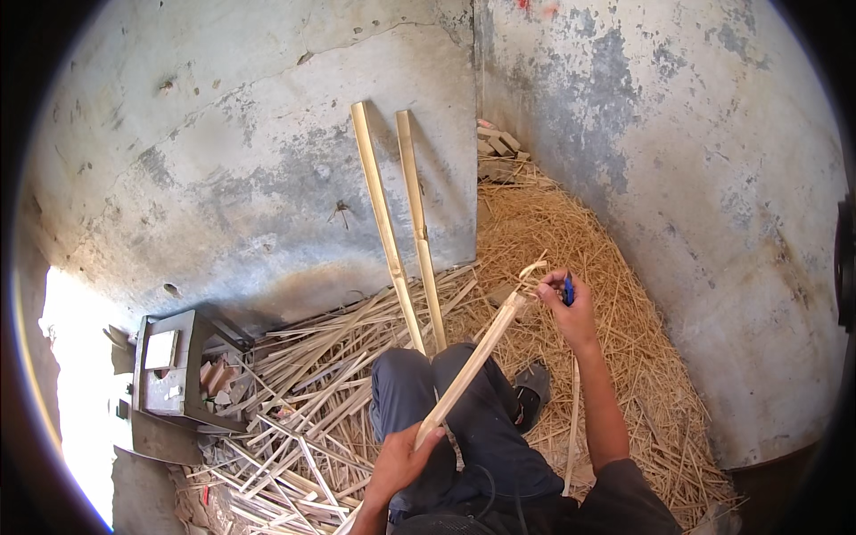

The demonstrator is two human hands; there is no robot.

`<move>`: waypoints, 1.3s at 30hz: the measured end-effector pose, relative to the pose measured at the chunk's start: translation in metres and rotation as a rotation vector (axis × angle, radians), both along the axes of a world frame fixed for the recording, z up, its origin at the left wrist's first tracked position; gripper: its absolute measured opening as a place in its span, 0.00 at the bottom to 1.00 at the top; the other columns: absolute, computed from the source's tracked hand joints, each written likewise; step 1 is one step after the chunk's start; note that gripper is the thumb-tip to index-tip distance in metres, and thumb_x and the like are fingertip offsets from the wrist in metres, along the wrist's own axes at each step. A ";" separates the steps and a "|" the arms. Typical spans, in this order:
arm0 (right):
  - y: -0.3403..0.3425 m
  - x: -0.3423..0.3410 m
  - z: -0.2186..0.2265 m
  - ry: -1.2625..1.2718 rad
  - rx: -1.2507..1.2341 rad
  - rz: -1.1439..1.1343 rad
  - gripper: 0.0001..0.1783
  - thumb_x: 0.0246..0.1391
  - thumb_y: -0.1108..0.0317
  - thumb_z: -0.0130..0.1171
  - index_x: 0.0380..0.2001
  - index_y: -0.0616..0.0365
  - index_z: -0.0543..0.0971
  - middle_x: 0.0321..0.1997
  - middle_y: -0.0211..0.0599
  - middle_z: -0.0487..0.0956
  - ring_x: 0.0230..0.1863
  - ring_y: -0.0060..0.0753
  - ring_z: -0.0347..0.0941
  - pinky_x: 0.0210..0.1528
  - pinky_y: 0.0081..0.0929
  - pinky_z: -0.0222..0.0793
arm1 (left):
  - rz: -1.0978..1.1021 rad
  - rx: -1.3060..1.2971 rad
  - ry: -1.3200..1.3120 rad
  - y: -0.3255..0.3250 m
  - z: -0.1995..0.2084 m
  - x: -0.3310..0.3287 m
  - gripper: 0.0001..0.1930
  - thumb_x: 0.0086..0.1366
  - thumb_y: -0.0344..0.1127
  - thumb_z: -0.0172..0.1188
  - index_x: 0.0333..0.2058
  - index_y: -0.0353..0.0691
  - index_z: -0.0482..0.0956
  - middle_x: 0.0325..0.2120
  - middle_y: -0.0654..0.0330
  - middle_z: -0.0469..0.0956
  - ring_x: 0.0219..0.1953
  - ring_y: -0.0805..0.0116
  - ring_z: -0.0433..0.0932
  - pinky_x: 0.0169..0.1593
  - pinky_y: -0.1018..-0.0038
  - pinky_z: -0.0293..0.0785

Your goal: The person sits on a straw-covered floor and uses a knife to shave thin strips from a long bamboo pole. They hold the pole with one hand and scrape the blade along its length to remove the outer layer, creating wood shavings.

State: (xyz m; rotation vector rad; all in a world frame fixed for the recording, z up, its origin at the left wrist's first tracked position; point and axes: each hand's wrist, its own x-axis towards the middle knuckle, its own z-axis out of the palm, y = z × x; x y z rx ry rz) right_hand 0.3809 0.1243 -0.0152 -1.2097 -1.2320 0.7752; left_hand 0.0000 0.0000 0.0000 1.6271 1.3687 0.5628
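Left hand [399,461] grip closed on bamboo strip [471,364] near end; strip runs up-right to right hand [571,308], grip closed on blue-handled tool [568,289] at far tip.

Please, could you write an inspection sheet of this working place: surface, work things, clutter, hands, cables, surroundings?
Surface: floor covered with straw-like shavings.
Work things: bamboo strip across the knees; blue-handled tool at its split far end.
Clutter: loose split strips; two long strips leaning on the wall; small metal stand.
Hands: left hand grips the strip's near end; right hand holds the tool.
Cables: nothing seen.
Surroundings: stained concrete walls; bricks in the corner.
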 end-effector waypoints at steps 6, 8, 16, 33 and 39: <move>-0.008 -0.020 0.020 -0.010 0.200 -0.085 0.12 0.66 0.72 0.67 0.51 0.61 0.85 0.46 0.34 0.88 0.42 0.21 0.82 0.45 0.21 0.75 | 0.010 -0.065 -0.051 0.002 0.003 0.008 0.23 0.79 0.52 0.63 0.40 0.32 0.84 0.17 0.62 0.70 0.24 0.74 0.68 0.31 0.67 0.67; -0.012 -0.026 0.019 -0.071 0.214 -0.039 0.14 0.64 0.71 0.70 0.52 0.60 0.85 0.46 0.31 0.88 0.37 0.17 0.79 0.40 0.19 0.73 | 0.016 -0.053 -0.037 0.001 0.006 0.003 0.23 0.79 0.52 0.63 0.40 0.32 0.84 0.17 0.62 0.70 0.24 0.74 0.68 0.31 0.67 0.67; -0.019 -0.042 0.024 -0.348 0.226 -0.181 0.14 0.53 0.68 0.80 0.43 0.57 0.91 0.37 0.30 0.89 0.26 0.16 0.69 0.28 0.21 0.65 | 0.022 -0.031 -0.031 0.002 0.000 0.002 0.23 0.79 0.52 0.63 0.41 0.32 0.84 0.17 0.62 0.70 0.24 0.75 0.67 0.31 0.67 0.67; -0.023 -0.062 0.021 -0.384 0.201 -0.380 0.14 0.56 0.63 0.81 0.35 0.63 0.89 0.28 0.32 0.84 0.24 0.21 0.68 0.28 0.24 0.63 | 0.044 0.000 0.002 0.000 0.004 0.004 0.23 0.79 0.51 0.63 0.39 0.31 0.83 0.16 0.57 0.68 0.22 0.71 0.66 0.29 0.64 0.66; -0.019 -0.068 0.022 -0.387 0.330 -0.362 0.11 0.59 0.65 0.78 0.36 0.62 0.89 0.28 0.31 0.83 0.25 0.17 0.67 0.28 0.23 0.61 | 0.056 -0.003 0.012 -0.001 0.005 0.004 0.23 0.79 0.51 0.63 0.40 0.31 0.83 0.16 0.57 0.69 0.22 0.71 0.66 0.30 0.63 0.66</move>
